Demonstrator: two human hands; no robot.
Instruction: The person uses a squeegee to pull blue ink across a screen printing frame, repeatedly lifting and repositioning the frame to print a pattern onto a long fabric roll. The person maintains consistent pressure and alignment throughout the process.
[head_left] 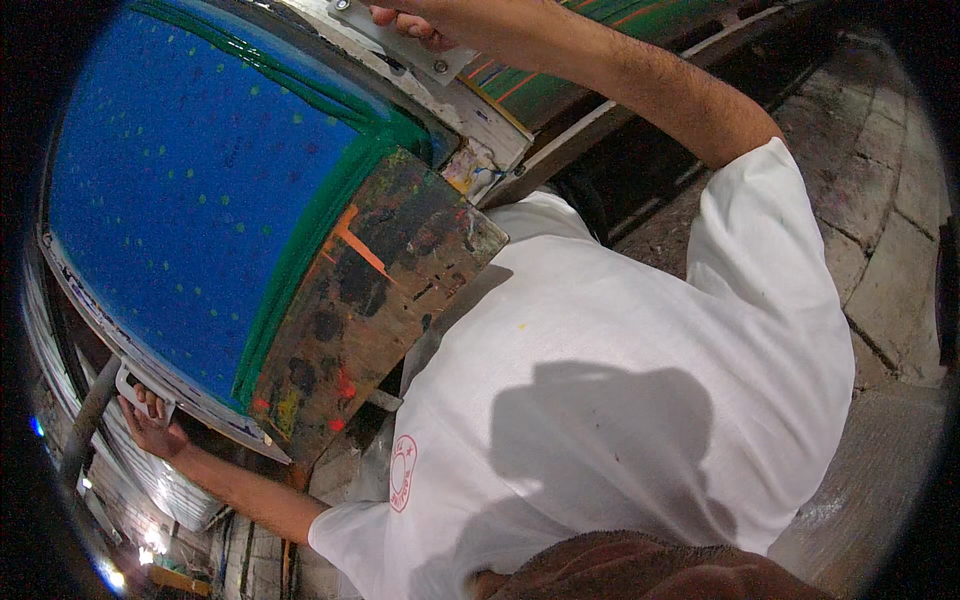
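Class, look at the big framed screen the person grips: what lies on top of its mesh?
Blue ink with pale dots covers the screen, green ink along one edge. Anything beneath is hidden.

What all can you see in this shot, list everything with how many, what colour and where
printing screen frame: one, blue mesh with green border and small green dots, upper left
metal handle brackets: two, silvery, one at lower left edge, one at top
paint-stained board: one, brown with orange, black and red smears, centre
striped fabric: one, green with orange lines, top centre
stone floor: grey slabs, right side
white T-shirt: one, with small red round print, centre right
left hand: on lower-left bracket
right hand: on top bracket
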